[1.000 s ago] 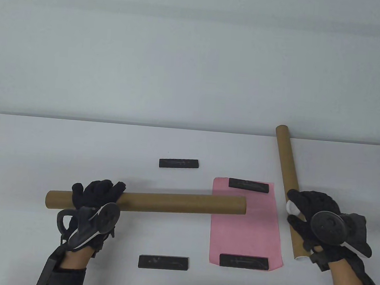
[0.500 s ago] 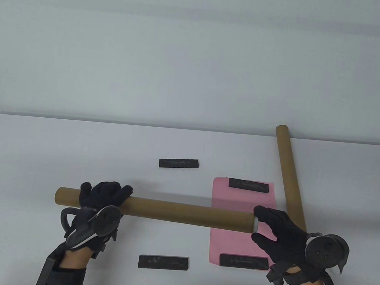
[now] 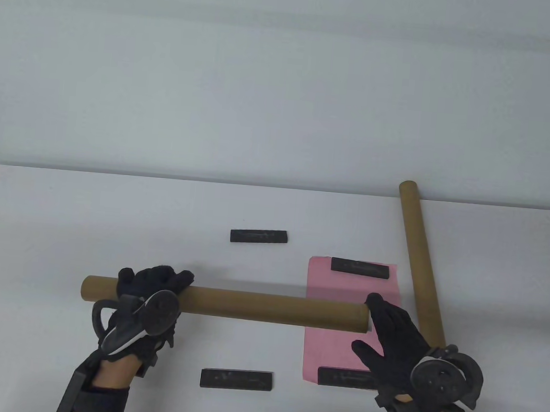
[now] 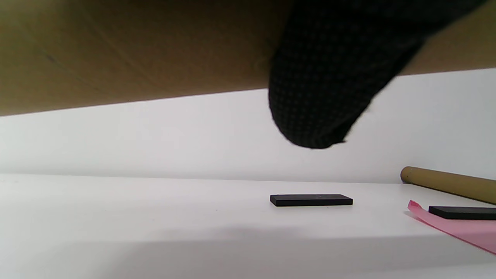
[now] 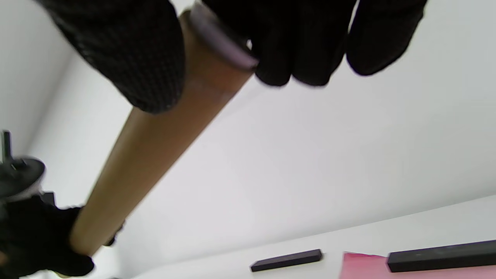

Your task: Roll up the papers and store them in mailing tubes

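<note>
Above the surface [image 3: 38, 223], the left hand [image 3: 149, 291] is gripping the mailing tube [image 3: 256, 306] near its left end, holding it level; it looks light and stiff. Over the pink paper [image 3: 339, 346], the right hand [image 3: 391, 334] is pinching the cap end.

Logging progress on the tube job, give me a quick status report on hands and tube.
Left hand grips held tube. Right hand pressing cap on its end. Pink paper flat under weights, unrolled. Nothing blocking.

Fingers [image 5: 306, 42] around tube [image 5: 155, 143] end
</note>
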`<action>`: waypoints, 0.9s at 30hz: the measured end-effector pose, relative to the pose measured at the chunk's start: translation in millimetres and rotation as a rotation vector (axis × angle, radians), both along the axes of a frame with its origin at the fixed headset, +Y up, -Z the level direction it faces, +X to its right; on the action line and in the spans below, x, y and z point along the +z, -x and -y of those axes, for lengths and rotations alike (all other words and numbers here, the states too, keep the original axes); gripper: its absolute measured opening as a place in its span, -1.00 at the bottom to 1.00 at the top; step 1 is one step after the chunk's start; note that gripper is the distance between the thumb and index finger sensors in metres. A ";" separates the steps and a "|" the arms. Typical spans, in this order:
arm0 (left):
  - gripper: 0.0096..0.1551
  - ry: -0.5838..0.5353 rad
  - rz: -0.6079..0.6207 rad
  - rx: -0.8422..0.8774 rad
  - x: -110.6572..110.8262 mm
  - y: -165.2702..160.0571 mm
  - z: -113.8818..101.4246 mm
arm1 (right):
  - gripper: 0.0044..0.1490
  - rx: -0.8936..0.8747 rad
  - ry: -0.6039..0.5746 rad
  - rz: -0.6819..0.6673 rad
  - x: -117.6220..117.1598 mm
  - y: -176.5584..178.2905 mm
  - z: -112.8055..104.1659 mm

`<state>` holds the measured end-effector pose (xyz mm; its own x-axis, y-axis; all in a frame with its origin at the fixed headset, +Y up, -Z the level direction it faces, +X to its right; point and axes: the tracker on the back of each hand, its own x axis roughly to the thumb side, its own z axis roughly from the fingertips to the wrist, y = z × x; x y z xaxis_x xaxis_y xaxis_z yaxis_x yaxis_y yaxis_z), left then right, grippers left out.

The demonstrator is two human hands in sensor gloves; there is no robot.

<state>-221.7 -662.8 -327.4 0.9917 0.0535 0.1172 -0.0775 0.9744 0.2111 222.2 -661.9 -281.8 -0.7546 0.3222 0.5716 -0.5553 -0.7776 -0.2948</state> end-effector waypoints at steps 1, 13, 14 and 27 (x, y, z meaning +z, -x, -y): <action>-0.11 0.007 -0.005 0.010 0.5 -0.9 -0.3 | 0.31 0.004 0.003 0.011 0.0 2.7 1.6; -0.10 0.198 -0.135 -0.074 -6.6 -1.9 8.9 | 0.35 0.043 0.119 0.079 -6.2 -1.4 4.6; -0.09 0.245 -0.161 -0.055 -8.4 2.0 11.5 | 0.33 0.066 0.092 0.083 -4.4 -3.7 2.1; 0.14 0.799 -0.363 0.233 -40.8 22.5 57.9 | 0.26 0.197 0.100 0.016 -2.9 -4.2 -1.4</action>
<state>-244.2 -720.7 -368.2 0.9142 0.1888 -0.3585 -0.3518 0.8087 -0.4714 226.4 -660.5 -284.7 -0.8171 0.2220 0.5321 -0.3857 -0.8965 -0.2182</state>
